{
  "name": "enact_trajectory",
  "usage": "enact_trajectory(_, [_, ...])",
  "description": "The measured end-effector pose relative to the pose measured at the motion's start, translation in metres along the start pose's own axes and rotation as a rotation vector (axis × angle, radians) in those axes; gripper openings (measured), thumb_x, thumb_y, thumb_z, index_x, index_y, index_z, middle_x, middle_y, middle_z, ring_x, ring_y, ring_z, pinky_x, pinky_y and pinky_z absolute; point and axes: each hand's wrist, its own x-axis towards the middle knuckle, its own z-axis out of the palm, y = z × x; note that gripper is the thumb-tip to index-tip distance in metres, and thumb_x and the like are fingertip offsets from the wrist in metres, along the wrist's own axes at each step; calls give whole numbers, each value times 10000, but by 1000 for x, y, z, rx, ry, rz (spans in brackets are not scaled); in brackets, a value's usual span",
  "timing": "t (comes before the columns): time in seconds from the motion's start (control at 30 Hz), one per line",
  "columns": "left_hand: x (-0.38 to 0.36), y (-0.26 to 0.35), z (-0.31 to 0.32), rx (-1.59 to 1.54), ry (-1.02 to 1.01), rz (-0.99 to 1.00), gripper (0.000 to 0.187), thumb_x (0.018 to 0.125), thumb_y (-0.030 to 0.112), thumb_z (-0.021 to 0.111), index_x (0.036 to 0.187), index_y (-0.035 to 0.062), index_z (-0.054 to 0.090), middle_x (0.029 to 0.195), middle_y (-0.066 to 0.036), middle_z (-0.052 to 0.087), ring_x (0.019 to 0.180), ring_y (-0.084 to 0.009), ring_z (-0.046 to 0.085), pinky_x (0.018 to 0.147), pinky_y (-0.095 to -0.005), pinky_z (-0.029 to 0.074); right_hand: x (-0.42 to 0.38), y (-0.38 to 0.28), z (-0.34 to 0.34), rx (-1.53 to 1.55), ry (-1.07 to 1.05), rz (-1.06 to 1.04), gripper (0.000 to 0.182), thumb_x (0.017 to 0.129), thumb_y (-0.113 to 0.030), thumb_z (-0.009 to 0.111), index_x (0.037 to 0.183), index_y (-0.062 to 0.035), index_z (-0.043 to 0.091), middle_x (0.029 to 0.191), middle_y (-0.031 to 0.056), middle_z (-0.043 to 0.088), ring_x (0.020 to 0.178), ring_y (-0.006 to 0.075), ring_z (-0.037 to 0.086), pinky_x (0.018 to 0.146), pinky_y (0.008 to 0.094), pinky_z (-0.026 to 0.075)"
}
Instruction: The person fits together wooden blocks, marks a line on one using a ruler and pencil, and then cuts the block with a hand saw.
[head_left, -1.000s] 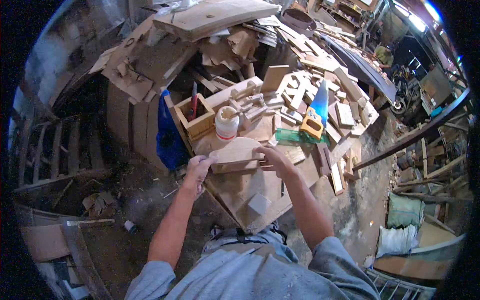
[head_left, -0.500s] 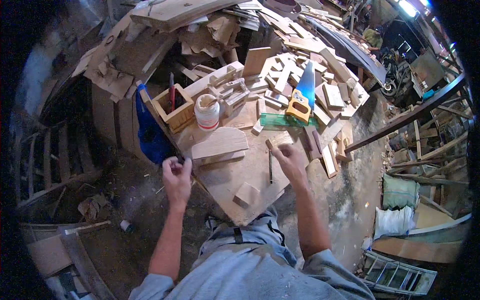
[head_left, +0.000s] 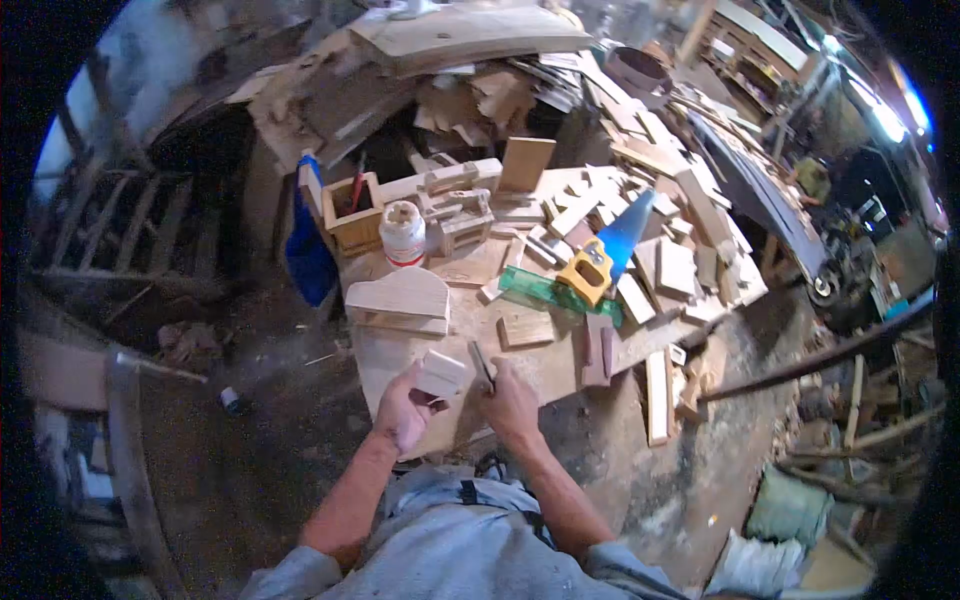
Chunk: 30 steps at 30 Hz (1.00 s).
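Observation:
My left hand [head_left: 406, 412] is closed on a small pale wooden block [head_left: 440, 374], raised over the near edge of the workbench. Close beside it, my right hand [head_left: 512, 402] grips a thin dark pencil-like tool [head_left: 481, 362], tip pointing up and away. A curved-top wooden piece [head_left: 398, 298] stands on the bench beyond my left hand. Past my right hand lies another wooden block [head_left: 527, 329]. A handsaw with a yellow handle [head_left: 588, 270] rests across a green translucent strip [head_left: 545, 290].
A jar [head_left: 402, 236] stands beside an open wooden box [head_left: 354, 222] holding tools. Wood offcuts [head_left: 675, 268] are heaped at the bench's right and back. Blue cloth [head_left: 310, 250] hangs at its left edge. Another person [head_left: 812, 180] is far right.
My left hand came in from the bench's left edge and picked up the small wooden block. My right hand moved nearer and took up the thin dark tool. The view shifted.

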Motion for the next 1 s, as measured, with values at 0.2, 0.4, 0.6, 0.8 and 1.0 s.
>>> enact_trajectory(0.2, [-17, -3, 53, 88, 43, 50, 537, 1026, 533, 425, 1251, 71, 580, 1093, -102, 721, 945, -254, 711, 687, -339, 522, 32, 54, -53, 41, 201, -174, 279, 810, -48, 640, 1088, -35, 620, 972, 185, 612, 893, 393, 610, 764, 481, 502])
enact_trajectory(0.4, [-17, -15, 68, 119, -6, 40, 417, 1006, 367, 442, 1276, 75, 566, 1106, -86, 714, 945, -235, 712, 673, -326, 519, 105, 73, -70, -156, 281, -438, 228, 820, -69, 639, 1048, -51, 640, 1025, 140, 586, 1049, 334, 546, 912, 458, 424])
enact_trajectory(0.6, [-18, -2, 83, 292, -7, 118, 463, 918, 111, 528, 1377, 72, 479, 1116, -100, 696, 910, -209, 712, 634, -301, 532, 115, 87, -88, -129, 330, -376, 259, 833, -119, 649, 1085, -60, 640, 1159, 117, 594, 1149, 309, 519, 956, 470, 387])
enact_trajectory(0.8, [-23, 9, 97, 478, 40, 264, 618, 880, 41, 621, 1452, 82, 393, 1108, -81, 673, 874, -164, 690, 584, -251, 518, 96, 116, -115, -257, 304, -288, 495, 818, -226, 744, 1278, -115, 599, 1384, 171, 476, 1320, 369, 417, 1042, 518, 331])
enact_trajectory(1.0, [-17, 10, 99, 562, 15, 380, 678, 859, 17, 671, 1465, 70, 372, 1113, -86, 660, 828, -127, 655, 568, -238, 513, 110, 128, -113, -270, 295, -308, 423, 870, -135, 661, 1273, -114, 531, 1411, 141, 479, 1281, 362, 466, 1015, 515, 386])
